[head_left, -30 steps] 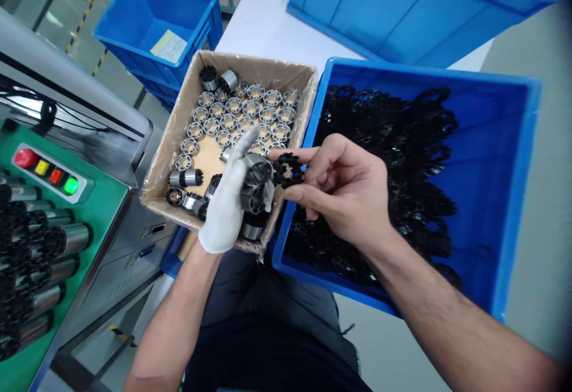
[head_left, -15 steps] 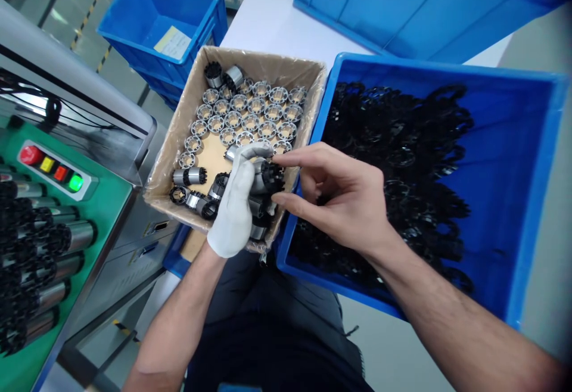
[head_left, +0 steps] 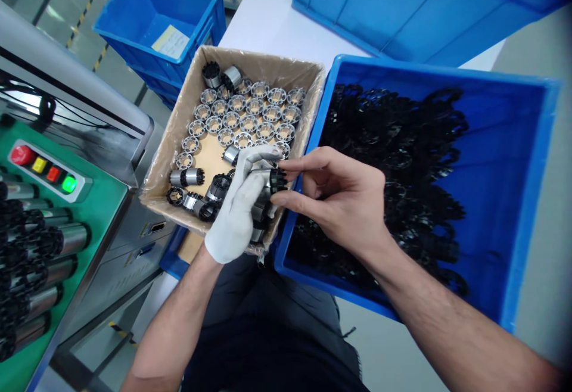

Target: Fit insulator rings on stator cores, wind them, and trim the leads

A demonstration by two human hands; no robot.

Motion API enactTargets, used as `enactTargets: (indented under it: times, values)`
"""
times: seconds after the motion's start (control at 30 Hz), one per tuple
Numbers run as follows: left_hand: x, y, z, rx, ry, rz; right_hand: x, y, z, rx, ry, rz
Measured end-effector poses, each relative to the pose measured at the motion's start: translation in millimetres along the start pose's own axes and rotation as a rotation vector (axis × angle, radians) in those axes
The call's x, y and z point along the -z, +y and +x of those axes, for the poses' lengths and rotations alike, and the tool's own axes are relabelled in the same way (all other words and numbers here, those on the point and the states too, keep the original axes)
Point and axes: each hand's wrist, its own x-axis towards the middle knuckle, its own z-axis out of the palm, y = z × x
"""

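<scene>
My left hand (head_left: 239, 207), in a white glove, is wrapped round a silver metal cylinder (head_left: 263, 184) held over the near corner of the cardboard box (head_left: 179, 119). A black toothed plastic ring (head_left: 277, 179) sits on the cylinder's right end. My bare right hand (head_left: 344, 198) pinches that ring between thumb and forefinger. Inside the box stand several silver cylinders (head_left: 243, 115) in rows, and a few ringed ones (head_left: 187, 177) lie on their sides at the near left.
A blue bin (head_left: 527, 213) full of black plastic rings (head_left: 402, 159) stands right of the box. An empty blue crate (head_left: 147, 16) is behind left, another blue bin (head_left: 402, 5) behind. At left, a green machine panel with coloured buttons (head_left: 42, 168) and ringed cylinders (head_left: 40, 261).
The black ring, held apart in my right fingers a second ago, now sits on the end of the cylinder. My right hand has closed in against my left.
</scene>
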Motion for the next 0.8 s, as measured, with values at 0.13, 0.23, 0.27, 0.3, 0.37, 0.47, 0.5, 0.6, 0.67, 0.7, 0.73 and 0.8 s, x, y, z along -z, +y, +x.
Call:
enactTargets:
  times: [0.13,0.23,0.27,0.3,0.37,0.47,0.5,0.6,0.67,0.7,0.73,0.8]
  values:
    - [1.8,-3,0,-0.026,0.002,0.070,2,1,-1,0.072,-0.002,-0.072]
    - [-2.3,-1,-1,-0.038,-0.004,0.097,-1,2,-3,0.100,0.011,-0.093]
    - [-3.6,0,-1,-0.046,-0.016,0.108,-2,3,-3,0.103,0.016,-0.084]
    - [-4.0,3,-1,-0.065,-0.029,0.130,-2,4,-3,0.102,0.016,-0.071]
    - [0.5,9,0,-0.121,-0.044,0.225,-1,7,0,0.076,0.002,-0.043]
    - [22.0,24,6,-0.141,0.031,0.539,7,12,8,-0.008,0.006,-0.040]
    - [31.3,30,9,-0.100,0.061,0.690,10,13,10,-0.028,0.016,-0.034]
    - [51.9,44,16,0.040,0.129,1.062,17,13,13,-0.046,0.014,0.074]
    - [51.8,48,16,0.033,0.184,1.045,15,10,12,-0.042,-0.014,0.176]
    - [47.0,48,14,0.009,0.209,0.936,13,8,10,-0.038,-0.025,0.208]
    - [39.9,47,12,0.002,0.211,0.778,10,5,8,-0.030,-0.032,0.228]
    - [22.2,42,6,0.072,0.136,0.397,3,0,4,-0.005,-0.033,0.252]
